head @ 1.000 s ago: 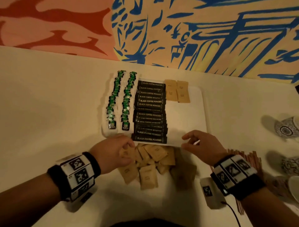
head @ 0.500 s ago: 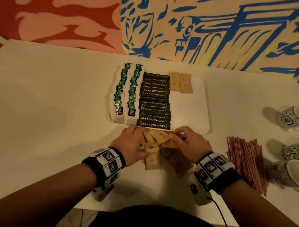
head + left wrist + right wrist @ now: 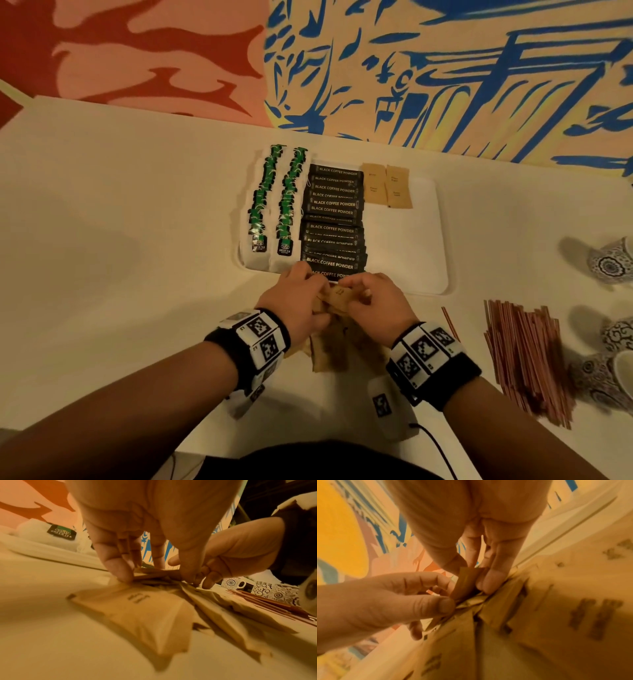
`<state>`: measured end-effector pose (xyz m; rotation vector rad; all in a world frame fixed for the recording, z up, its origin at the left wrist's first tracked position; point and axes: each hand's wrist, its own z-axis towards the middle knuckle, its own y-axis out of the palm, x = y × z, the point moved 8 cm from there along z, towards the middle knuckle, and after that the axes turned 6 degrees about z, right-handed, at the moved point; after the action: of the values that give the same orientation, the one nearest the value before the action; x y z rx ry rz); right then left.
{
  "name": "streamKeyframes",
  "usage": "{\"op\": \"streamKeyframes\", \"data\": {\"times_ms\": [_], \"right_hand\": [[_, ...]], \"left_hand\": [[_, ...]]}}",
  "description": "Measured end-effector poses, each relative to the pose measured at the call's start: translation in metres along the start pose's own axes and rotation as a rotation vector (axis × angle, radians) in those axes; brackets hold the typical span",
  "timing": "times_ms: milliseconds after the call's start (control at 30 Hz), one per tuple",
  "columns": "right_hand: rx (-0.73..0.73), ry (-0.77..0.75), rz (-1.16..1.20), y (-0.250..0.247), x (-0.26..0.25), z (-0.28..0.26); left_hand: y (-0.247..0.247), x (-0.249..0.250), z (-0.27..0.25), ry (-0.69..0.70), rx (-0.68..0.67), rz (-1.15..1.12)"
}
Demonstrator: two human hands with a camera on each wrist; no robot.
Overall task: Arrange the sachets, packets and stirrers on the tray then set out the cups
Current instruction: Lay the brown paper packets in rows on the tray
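Head view: brown sachets heaped on desk just before tray, pinched by left hand and right hand; judged light, crumply, slippery, best taken by flat edges.

Matt brown paper sachets; glossy black coffee packets.

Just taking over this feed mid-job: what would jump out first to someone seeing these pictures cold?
Both hands, left hand and right hand, meet over a loose heap of brown sachets on the table just in front of the white tray, fingers pinching sachets. On the tray, green tea packets and black coffee sachets lie in neat rows. A pile of red stirrers and patterned cups wait at the right.
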<state>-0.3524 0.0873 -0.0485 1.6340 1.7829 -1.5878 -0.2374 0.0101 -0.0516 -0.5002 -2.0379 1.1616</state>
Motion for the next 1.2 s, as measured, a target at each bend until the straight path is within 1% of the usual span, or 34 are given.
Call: {"op": "streamKeyframes", "data": {"times_ms": [133,167,200,300,467,567,633,733,867,1000,1100,1200], "right_hand": [[-0.187,-0.065,-0.128,0.007,-0.002,-0.007],[-0.212,-0.078,-0.162,0.008,-0.001,-0.008],[-0.211,-0.097,-0.201,0.008,-0.001,-0.008],[-0.142,-0.168,-0.275,0.006,-0.007,-0.004],[-0.074,-0.242,-0.344,0.001,-0.014,0.003],[-0.045,-0.268,-0.391,-0.002,-0.017,0.006],[-0.075,-0.282,-0.462,0.0,-0.018,0.007],[-0.152,-0.287,-0.563,0.007,-0.016,0.006],[-0.172,-0.286,-0.654,0.013,-0.019,0.009],[-0.197,-0.296,-0.75,0.02,-0.025,0.007],[-0.174,-0.335,-0.745,0.019,-0.027,0.004],[-0.139,-0.354,-0.674,0.012,-0.031,0.0]], "left_hand": [[-0.002,0.006,0.002,0.083,-0.002,0.022],[-0.002,0.007,0.003,0.092,0.0,0.018],[-0.002,0.007,0.004,0.095,0.0,0.011],[-0.003,0.007,0.008,0.09,0.0,-0.013],[-0.013,0.005,0.01,0.119,0.055,-0.076],[-0.01,0.002,0.01,0.138,0.013,-0.076],[-0.007,0.003,0.011,0.158,-0.019,-0.04],[-0.008,0.005,0.012,0.188,-0.022,0.041],[-0.011,0.006,0.013,0.184,-0.033,0.172],[-0.012,0.014,0.012,0.221,-0.02,0.293],[-0.018,0.015,0.011,0.238,0.022,0.303],[-0.029,0.012,0.009,0.264,0.097,0.208]]}}
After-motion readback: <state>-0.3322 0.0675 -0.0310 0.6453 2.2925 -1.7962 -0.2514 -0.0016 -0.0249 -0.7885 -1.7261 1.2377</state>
